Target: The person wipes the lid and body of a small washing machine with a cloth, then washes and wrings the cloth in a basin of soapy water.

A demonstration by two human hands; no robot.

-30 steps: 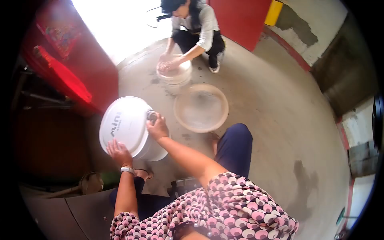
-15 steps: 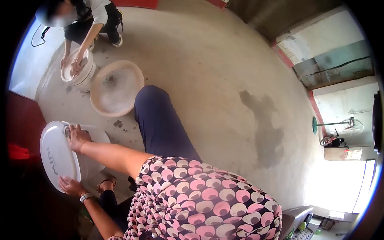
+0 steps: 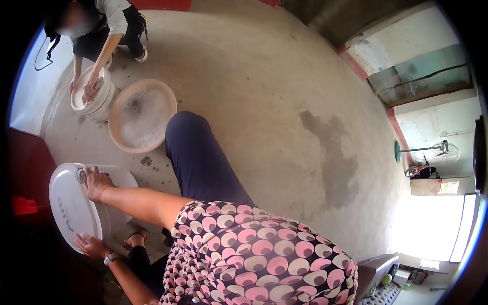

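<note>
A white oval tub (image 3: 71, 208) with grey lettering lies tilted at the lower left, its broad flat face towards me. My right hand (image 3: 96, 185) is curled on the upper part of that face, pressing a small grey scourer (image 3: 82, 176) against it. Lower down, my left hand (image 3: 92, 246), with a watch at the wrist, rests on the tub's edge with its fingers stretched out.
A round beige basin (image 3: 143, 116) holding cloudy liquid stands on the floor above the tub. Beyond it, a crouching co-worker (image 3: 109, 28) has both hands on stacked white buckets (image 3: 104, 96). Wet patches mark the floor. A fan (image 3: 445, 151) is at the far right.
My right hand and the scourer have shifted slightly down and left on the tub. The view has moved a little. The co-worker's hands are still at the buckets.
</note>
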